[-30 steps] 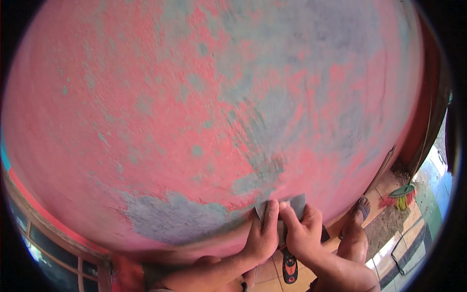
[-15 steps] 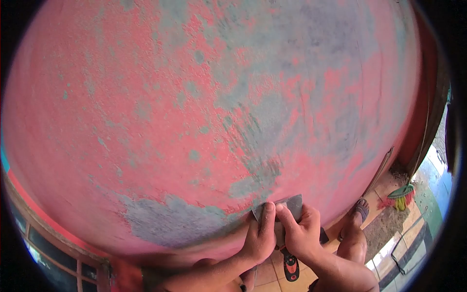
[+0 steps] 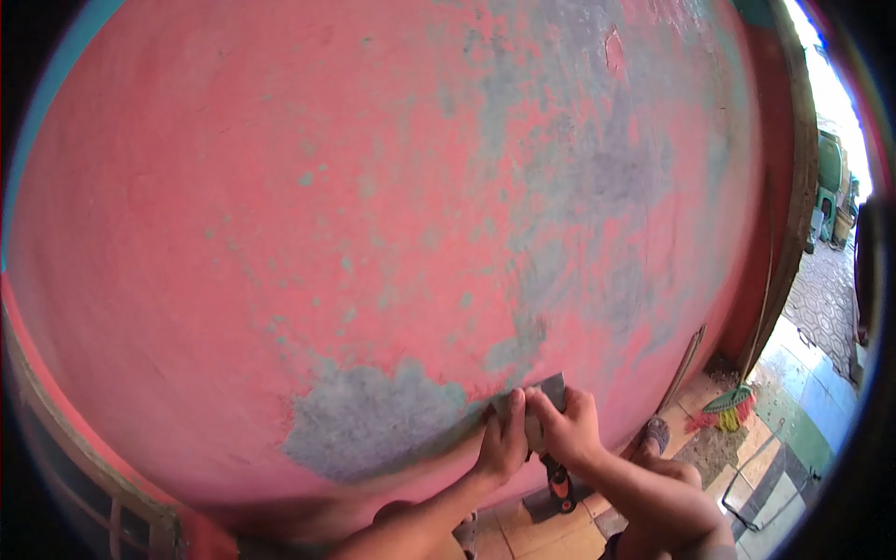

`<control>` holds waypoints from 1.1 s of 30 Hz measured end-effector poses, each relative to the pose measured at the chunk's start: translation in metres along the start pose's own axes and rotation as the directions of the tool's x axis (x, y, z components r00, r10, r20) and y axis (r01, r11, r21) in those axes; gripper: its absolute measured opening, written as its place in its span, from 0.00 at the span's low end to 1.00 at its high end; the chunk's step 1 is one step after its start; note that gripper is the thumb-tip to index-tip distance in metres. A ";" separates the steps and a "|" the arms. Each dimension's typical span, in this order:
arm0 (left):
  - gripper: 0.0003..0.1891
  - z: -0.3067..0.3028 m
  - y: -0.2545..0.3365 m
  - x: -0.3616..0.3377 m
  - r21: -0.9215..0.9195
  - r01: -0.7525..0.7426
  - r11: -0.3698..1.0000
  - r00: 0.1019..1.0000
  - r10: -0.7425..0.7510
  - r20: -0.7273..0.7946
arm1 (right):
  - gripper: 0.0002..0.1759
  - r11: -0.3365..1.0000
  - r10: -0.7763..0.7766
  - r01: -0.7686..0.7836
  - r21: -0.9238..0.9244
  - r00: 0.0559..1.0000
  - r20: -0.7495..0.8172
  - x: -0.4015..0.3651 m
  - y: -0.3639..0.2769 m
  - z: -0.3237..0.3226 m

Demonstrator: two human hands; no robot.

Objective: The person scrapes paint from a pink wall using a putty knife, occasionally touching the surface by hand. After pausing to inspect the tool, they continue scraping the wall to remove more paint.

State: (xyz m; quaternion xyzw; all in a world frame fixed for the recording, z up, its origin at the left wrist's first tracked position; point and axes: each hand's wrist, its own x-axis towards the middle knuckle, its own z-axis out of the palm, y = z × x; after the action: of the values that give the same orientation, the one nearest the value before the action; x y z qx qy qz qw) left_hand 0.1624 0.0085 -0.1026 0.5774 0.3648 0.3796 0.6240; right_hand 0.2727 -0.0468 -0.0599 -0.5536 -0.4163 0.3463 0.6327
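Note:
My left hand (image 3: 504, 445) and my right hand (image 3: 567, 429) are side by side, both closed on a scraper. Its flat grey blade (image 3: 553, 385) shows above my thumbs, with the edge at the wall. Below my hands hangs a black and orange handle (image 3: 562, 487), which looks like part of the same scraper. The wall (image 3: 187, 280) has pink paint, broken by bare grey and greenish areas. Just left of the blade lies a large grey patch (image 3: 373, 420) where no pink shows. My fingers hide the middle of the scraper.
A broom (image 3: 728, 409) with green, red and yellow bristles lies on the tiled floor at the right, near a thin stick leaning by the wall. My sandalled foot (image 3: 656, 432) stands close to the wall. A window frame (image 3: 103, 485) is at the lower left.
My view has tilted up and turned, so the wall's patches sit further right and the outdoor paving shows. Both hands keep hold of the scraper near the same wall area.

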 end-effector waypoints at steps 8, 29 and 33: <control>0.26 -0.014 0.005 -0.002 -0.110 -0.166 0.980 0.975 0.179 0.131 | 0.18 0.990 -0.117 0.121 -0.076 0.991 0.063 -0.001 -0.002 0.000; 0.23 0.021 0.012 0.004 -0.207 -0.048 0.977 0.998 0.038 -0.051 | 0.18 0.998 0.048 -0.050 0.027 0.996 0.075 0.022 -0.002 -0.014; 0.24 0.026 0.019 0.004 -0.218 -0.062 0.974 0.997 0.052 -0.051 | 0.18 0.999 0.046 -0.046 -0.009 0.998 0.047 0.021 -0.004 -0.013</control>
State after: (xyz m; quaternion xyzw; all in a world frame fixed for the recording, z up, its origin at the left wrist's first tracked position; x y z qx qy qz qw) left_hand 0.1869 0.0014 -0.0821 0.5067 0.3180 0.4481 0.6643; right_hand 0.2932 -0.0335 -0.0539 -0.5572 -0.4197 0.3722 0.6122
